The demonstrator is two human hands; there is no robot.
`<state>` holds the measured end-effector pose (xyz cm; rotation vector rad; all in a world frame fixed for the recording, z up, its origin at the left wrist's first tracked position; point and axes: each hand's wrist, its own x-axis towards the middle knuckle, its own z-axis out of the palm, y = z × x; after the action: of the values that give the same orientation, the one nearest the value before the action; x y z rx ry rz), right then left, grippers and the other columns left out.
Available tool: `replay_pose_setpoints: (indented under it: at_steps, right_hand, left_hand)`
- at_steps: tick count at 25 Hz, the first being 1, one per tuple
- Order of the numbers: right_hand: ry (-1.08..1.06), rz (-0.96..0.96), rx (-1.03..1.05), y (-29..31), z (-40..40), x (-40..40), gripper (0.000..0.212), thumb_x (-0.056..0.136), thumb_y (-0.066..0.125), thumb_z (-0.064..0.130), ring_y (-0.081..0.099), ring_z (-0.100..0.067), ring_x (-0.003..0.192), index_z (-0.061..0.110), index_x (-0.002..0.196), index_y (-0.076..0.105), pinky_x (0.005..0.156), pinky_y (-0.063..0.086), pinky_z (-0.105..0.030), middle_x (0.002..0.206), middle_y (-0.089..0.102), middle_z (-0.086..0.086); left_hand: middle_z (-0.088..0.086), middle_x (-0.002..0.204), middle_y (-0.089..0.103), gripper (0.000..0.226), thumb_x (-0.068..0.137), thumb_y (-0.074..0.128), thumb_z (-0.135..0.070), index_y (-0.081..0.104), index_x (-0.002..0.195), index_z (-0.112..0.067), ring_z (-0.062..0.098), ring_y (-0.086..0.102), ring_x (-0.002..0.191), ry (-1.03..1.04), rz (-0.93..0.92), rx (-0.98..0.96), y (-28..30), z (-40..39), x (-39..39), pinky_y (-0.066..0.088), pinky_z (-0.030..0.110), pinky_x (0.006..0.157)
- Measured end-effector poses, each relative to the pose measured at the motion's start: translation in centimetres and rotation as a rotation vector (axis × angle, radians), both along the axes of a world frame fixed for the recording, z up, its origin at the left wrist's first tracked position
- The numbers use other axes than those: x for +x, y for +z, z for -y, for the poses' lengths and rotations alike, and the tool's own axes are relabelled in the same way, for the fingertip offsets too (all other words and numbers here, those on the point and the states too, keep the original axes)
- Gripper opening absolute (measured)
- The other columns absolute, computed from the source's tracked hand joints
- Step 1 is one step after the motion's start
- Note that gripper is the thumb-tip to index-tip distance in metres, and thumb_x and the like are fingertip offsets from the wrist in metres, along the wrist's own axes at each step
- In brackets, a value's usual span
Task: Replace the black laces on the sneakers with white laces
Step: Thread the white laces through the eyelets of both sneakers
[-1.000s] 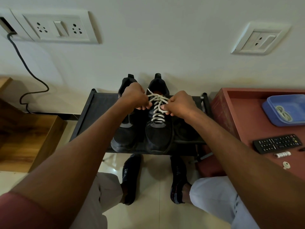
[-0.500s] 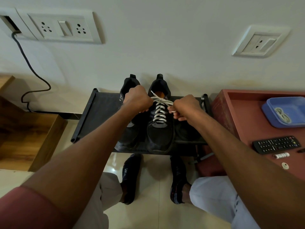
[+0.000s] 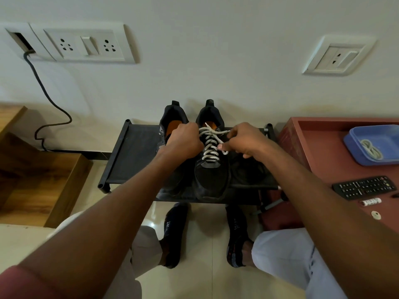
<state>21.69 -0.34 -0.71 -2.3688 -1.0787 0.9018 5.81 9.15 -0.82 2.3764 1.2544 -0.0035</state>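
Two black sneakers stand side by side on a low black shoe rack (image 3: 133,156), toes toward me. The right sneaker (image 3: 212,175) carries a white lace (image 3: 210,145) crossed through several eyelets. The left sneaker (image 3: 172,117) is mostly hidden under my left arm, with no lace visible. My left hand (image 3: 183,141) is closed on the lace's left end at the top of the right sneaker. My right hand (image 3: 244,139) pinches the lace's right end beside the top eyelets.
A red-brown table (image 3: 319,152) at the right holds a blue tray (image 3: 354,143) with a coiled white lace (image 3: 371,149), a black remote (image 3: 364,187) and small items. A wooden box (image 3: 43,186) stands left. A black cable (image 3: 49,100) hangs from the wall sockets.
Both hands have slid a little outward from the sneaker's tongue, drawing the white lace ends apart. More of the crossed lacing now shows between them.
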Motion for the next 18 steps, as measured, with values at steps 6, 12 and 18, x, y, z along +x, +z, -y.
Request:
replay_pose_setpoints:
  at_steps: [6, 12, 18]
  right_hand:
    - [0.056, 0.163, 0.120, 0.4, 0.4, 0.3, 0.011, 0.091, 0.068, 0.014, 0.074, -0.031, 0.086, 0.014, 0.096, 0.078, 0.084, 0.063, -0.050, 0.095, 0.076, -0.009]
    - [-0.066, 0.098, 0.156, 3.7, 2.7, 4.0, 0.019, 0.094, 0.061, 0.010, 0.075, -0.018, 0.067, 0.021, 0.089, 0.076, 0.050, 0.053, -0.023, 0.081, 0.078, 0.001]
    - [-0.254, 0.074, 0.232, 2.1, 6.8, 8.1, 0.022, 0.089, 0.059, 0.007, 0.077, -0.021, 0.071, 0.016, 0.078, 0.076, 0.067, 0.062, -0.033, 0.077, 0.079, -0.001]
  left_hand:
    - [0.009, 0.095, 0.058, 0.013, 0.094, 0.061, -0.013, 0.058, 0.104, -0.006, 0.029, 0.059, 0.086, -0.082, 0.015, 0.078, 1.1, 1.6, -0.8, 0.046, 0.038, 0.064]
    - [0.006, 0.114, 0.065, 0.022, 0.098, 0.063, -0.020, 0.071, 0.118, -0.014, 0.027, 0.062, 0.104, -0.142, 0.215, 0.207, 1.8, 1.1, 1.9, 0.052, 0.039, 0.083]
    - [0.006, 0.127, 0.064, 0.029, 0.098, 0.064, -0.025, 0.067, 0.127, -0.018, 0.027, 0.059, 0.118, -0.353, 0.179, 0.084, 1.6, 3.3, 8.5, 0.044, 0.033, 0.089]
